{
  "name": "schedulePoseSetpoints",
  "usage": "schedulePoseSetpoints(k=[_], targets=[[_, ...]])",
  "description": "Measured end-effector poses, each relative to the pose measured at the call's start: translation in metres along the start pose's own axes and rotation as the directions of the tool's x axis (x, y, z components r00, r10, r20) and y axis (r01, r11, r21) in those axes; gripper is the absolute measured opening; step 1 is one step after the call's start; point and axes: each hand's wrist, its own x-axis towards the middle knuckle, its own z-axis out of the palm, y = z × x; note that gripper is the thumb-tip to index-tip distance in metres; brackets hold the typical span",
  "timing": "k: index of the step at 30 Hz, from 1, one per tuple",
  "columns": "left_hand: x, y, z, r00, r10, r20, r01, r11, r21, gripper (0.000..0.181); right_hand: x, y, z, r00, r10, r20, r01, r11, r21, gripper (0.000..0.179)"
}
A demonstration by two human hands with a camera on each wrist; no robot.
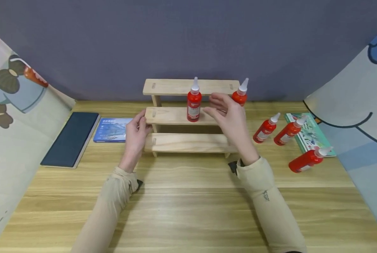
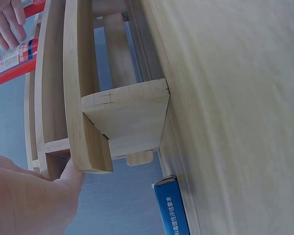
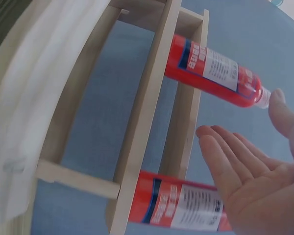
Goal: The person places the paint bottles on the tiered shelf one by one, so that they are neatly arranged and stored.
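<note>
A three-step wooden shelf (image 1: 190,143) stands against the grey-blue back panel. My left hand (image 1: 136,133) grips the left end of its middle step, thumb at the front; in the left wrist view this hand (image 2: 32,198) is at the step's end. A red bottle with a white pointed nozzle (image 1: 193,102) stands upright at the centre of the middle step. Another red bottle (image 1: 240,97) is at that step's right end, partly hidden by my right hand (image 1: 232,117). The right hand hovers between the two bottles with fingers extended, holding nothing, as the right wrist view shows.
Right of the shelf, several red bottles (image 1: 264,130) stand on the wooden table (image 1: 188,203), near a green illustrated book (image 1: 315,135). To the left lie a blue box (image 1: 110,130) and a dark notebook (image 1: 69,138). Printed cloth panels (image 1: 343,91) border both sides.
</note>
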Motion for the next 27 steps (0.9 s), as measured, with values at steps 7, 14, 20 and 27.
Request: schedulePoseSetpoints(k=[7, 14, 20, 27], targets=[[0.0, 0.001, -0.001, 1.0, 0.0, 0.008, 0.0, 1.0, -0.018, 0.047, -0.016, -0.001, -0.016, 1.0, 0.007, -0.007, -0.007, 1.0, -0.02, 0.05], [0.0, 0.002, -0.001, 1.0, 0.001, 0.008, -0.001, 1.0, -0.025, 0.047, -0.032, -0.001, -0.032, 0.999, -0.011, -0.037, 0.01, 1.0, -0.015, 0.046], [0.0, 0.001, -0.001, 1.0, 0.006, 0.014, -0.006, 1.0, -0.028, 0.047, -0.044, -0.002, -0.046, 0.998, -0.036, -0.052, 0.034, 0.998, -0.047, 0.044], [-0.001, 0.0, -0.001, 1.0, 0.003, 0.014, -0.003, 1.0, -0.022, 0.048, -0.059, -0.003, -0.062, 0.998, -0.045, -0.045, 0.038, 0.989, -0.146, 0.046]])
